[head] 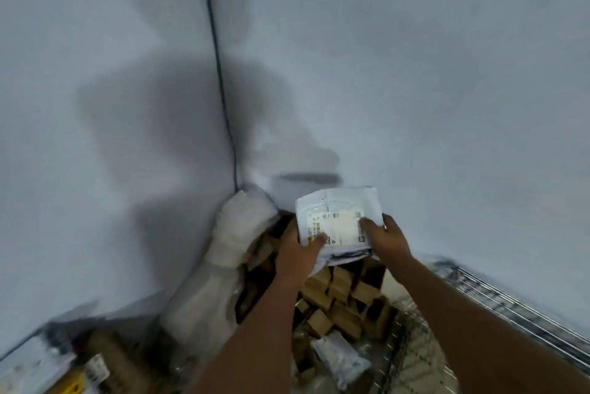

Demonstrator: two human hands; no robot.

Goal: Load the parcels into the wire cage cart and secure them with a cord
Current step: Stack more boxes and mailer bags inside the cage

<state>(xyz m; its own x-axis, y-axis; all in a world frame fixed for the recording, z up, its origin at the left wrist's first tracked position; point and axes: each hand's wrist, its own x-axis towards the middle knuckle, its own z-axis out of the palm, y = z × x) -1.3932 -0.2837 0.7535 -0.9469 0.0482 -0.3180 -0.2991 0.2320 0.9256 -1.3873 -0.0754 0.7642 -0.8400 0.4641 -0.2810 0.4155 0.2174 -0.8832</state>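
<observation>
Here, step in hand: the loading stage is underway; a person is holding one white mailer parcel (338,221) out in front of them with both hands, raised above a heap of parcels, so this one is not yet set down.
Left hand: the left hand (298,251) is grasping the parcel's lower left edge, thumb lying on the printed label (335,227).
Right hand: the right hand (388,238) is grasping the parcel's right edge, fingertips curling onto the label side.
Parcel position: it is facing the camera, label up, hanging in the air over the brown cardboard boxes (335,294), near the corner where two pale walls meet.
Wire cage cart: a stretch of metal grid (510,301) is showing at lower right, just beside the heap; blur is making it hard to tell where its sides run.
Next move, as a judgement: the parcel is needing to come down onto a flat spot among the boxes, and both hands then let go.
Cord: none for tying is plainly visible; a dark cable (220,74) is running down the wall corner, and I cannot tell whether it matters.
Things around: a long white wrapped bundle (230,250) is leaning in the corner to the left of the boxes; a grey plastic mailer (340,358) is lying lower down.
In the way: the bundle is crowding the left side, and the boxes are sitting unevenly, so a slippery mailer could slide off.
</observation>
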